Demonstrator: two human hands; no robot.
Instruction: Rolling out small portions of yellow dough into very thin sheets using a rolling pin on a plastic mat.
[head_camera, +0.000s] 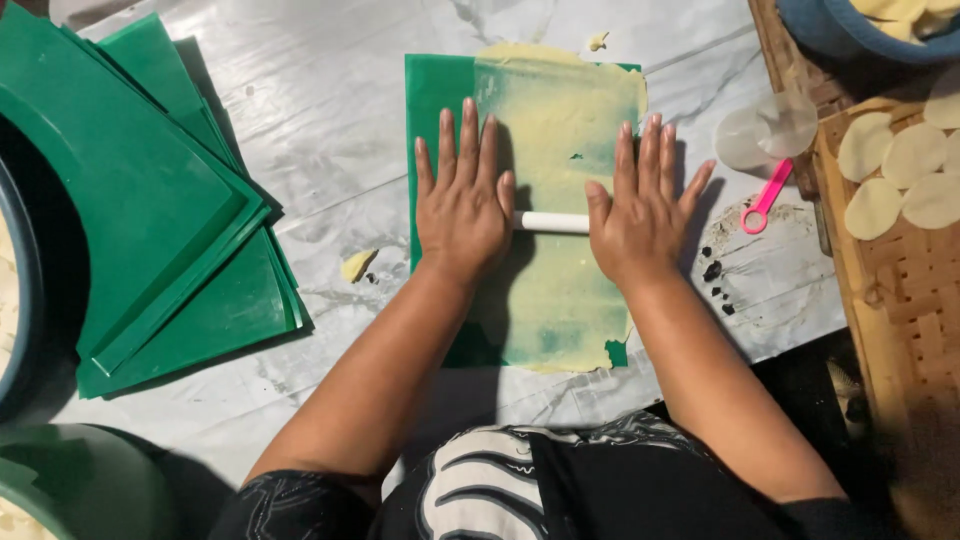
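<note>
Left hand (463, 195) and right hand (645, 205) flat (fingers spread) on white roller (552, 221)

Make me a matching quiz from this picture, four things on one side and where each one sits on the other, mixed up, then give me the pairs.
Things
1. white roller
2. stack of green sheets
3. pink-handled cutter
4. pale dough rounds

Places
A. on the woven tray at the right edge
B. under both palms, left hand and right hand, across the rolled dough
C. fanned out on the far left
D. on the marbled surface, right of the green board

Pairs: 1-B, 2-C, 3-D, 4-A
</note>
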